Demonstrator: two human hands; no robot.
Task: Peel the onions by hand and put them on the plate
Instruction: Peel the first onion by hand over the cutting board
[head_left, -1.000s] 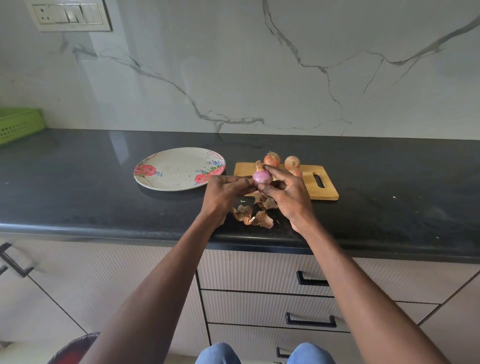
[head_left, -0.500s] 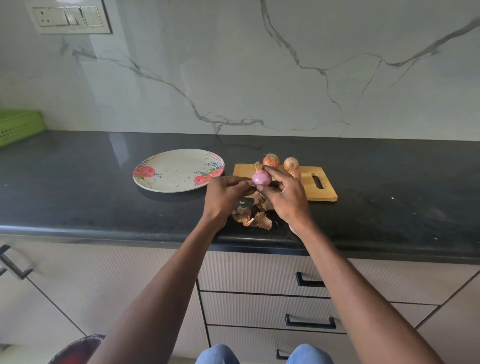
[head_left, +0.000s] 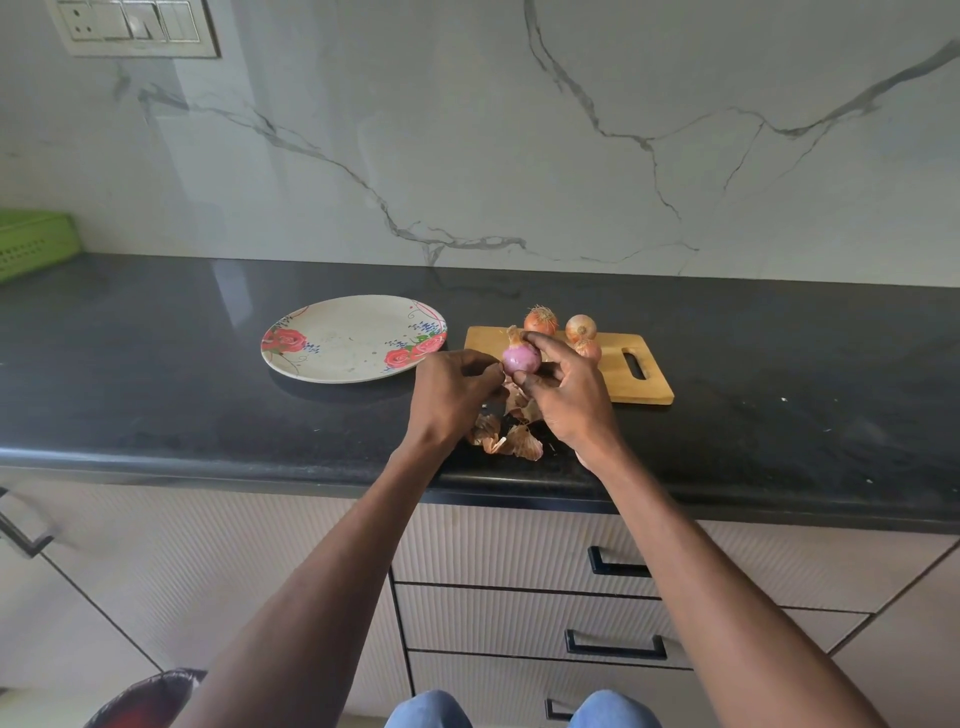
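A mostly peeled purple onion (head_left: 521, 357) with a dry stalk tip sits between my hands above the counter. My right hand (head_left: 566, 395) grips it with thumb and fingers. My left hand (head_left: 452, 395) touches its left side with pinched fingertips. Three unpeeled brown onions (head_left: 581, 327) rest on the wooden cutting board (head_left: 644, 384) behind my hands. The flowered plate (head_left: 343, 343) lies to the left with nothing on it. Loose brown skins (head_left: 511, 436) lie on the counter under my hands.
The black countertop (head_left: 156, 374) runs the full width, its front edge just below my wrists. A green basket (head_left: 31, 244) stands at the far left by the marble wall. Drawers with black handles (head_left: 615, 644) sit under the counter.
The hands have stayed in place over the skins. My fingers have shifted slightly around the onion, which has turned a little between them.
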